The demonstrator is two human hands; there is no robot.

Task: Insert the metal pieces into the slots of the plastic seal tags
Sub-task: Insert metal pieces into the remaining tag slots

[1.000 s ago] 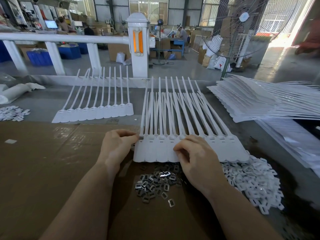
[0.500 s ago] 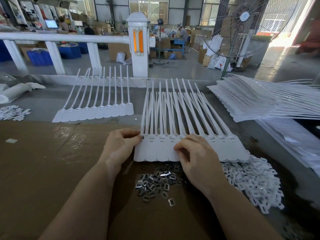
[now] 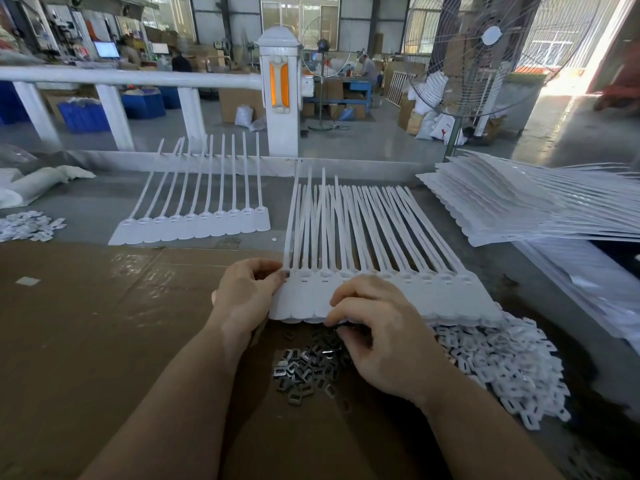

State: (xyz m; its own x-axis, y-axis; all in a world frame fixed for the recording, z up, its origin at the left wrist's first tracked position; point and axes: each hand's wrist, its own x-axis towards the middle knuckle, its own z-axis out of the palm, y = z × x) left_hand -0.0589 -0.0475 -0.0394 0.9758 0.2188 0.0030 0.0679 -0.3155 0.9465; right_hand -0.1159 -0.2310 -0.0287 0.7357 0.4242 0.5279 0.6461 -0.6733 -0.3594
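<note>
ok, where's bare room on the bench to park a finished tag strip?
Cardboard left of the left hand, below the far tag strip. Crowded: metal pieces and white clips round the right hand, tag stack beyond.

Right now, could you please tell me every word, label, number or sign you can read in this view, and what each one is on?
None can be read.
Seal tags: white flags look blank.
Monitor: screen lit, content too blurred.
White sack: red mark, too small to read.
Cardboard sheet: clear tape only, no print.
Metal pieces: no markings visible.
</note>
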